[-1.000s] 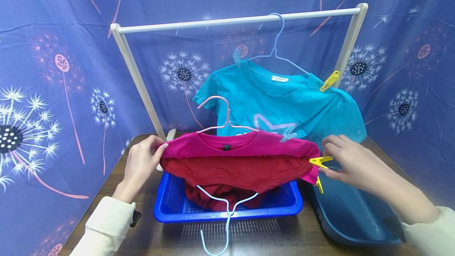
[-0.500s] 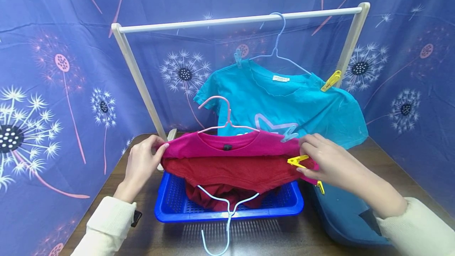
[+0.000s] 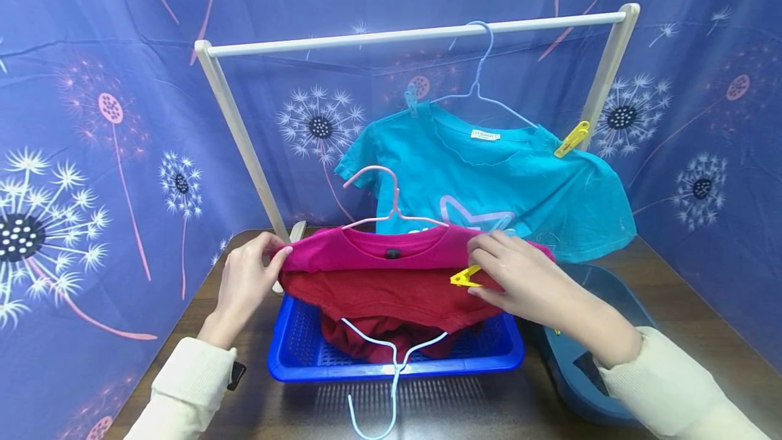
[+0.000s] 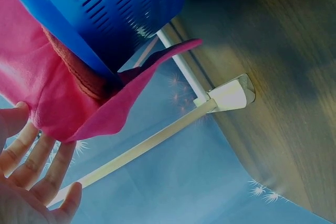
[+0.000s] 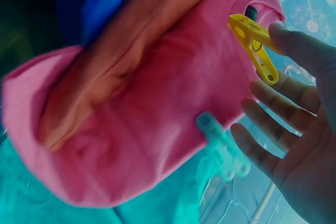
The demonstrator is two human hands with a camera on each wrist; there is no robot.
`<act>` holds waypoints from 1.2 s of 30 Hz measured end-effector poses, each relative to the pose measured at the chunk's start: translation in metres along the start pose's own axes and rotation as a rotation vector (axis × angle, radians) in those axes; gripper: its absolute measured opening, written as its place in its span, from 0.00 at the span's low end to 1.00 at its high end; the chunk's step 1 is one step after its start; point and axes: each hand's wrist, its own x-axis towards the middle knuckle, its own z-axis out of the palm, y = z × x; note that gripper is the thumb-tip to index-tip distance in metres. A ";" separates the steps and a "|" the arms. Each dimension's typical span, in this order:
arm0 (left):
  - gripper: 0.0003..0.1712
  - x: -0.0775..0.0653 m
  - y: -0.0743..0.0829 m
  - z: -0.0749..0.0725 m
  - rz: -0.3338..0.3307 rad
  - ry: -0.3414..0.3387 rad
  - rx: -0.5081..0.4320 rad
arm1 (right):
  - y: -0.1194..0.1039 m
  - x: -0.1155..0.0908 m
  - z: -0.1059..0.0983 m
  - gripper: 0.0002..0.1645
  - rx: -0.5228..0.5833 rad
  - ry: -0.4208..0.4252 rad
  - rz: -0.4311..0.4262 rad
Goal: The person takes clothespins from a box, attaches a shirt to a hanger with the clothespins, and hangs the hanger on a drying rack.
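My left hand (image 3: pixel 247 280) pinches the left shoulder of a magenta shirt (image 3: pixel 318 250) between thumb and forefinger; the other fingers are spread in the left wrist view. A pink hanger (image 3: pixel 396 206) rises from the shirt's neckline. My right hand (image 3: pixel 525 280) holds a yellow clothespin (image 5: pixel 254 45) by its handles, thumb against forefinger, over the shirt front. In the right wrist view a pale teal clothespin (image 5: pixel 223 145) grips the shirt's shoulder edge near my fingers. Folded in front of the magenta cloth lies a red garment (image 3: pixel 379 297), a light blue hanger (image 3: pixel 396 358) sticking out of it.
A blue basket (image 3: pixel 391 371) stands under the garments. Behind, a turquoise shirt (image 3: pixel 489 175) hangs from a wooden rack (image 3: pixel 342 40), with a yellow clothespin (image 3: pixel 573 139) at one shoulder. A dark teal tub (image 3: pixel 586 392) sits at the right, partly behind my sleeve.
My right hand has moved left with the yellow clothespin, from the shirt's right sleeve toward its neckline. My left hand keeps its pinch on the left shoulder.
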 end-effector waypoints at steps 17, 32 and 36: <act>0.07 0.002 0.001 -0.001 0.027 0.015 -0.004 | -0.030 0.048 0.010 0.23 -0.093 0.028 -0.086; 0.07 0.000 0.003 -0.002 0.098 0.042 0.038 | -0.053 0.093 0.012 0.21 -0.151 0.061 -0.156; 0.07 -0.001 0.003 -0.001 0.133 0.055 0.075 | -0.059 0.106 0.013 0.18 -0.156 0.075 -0.165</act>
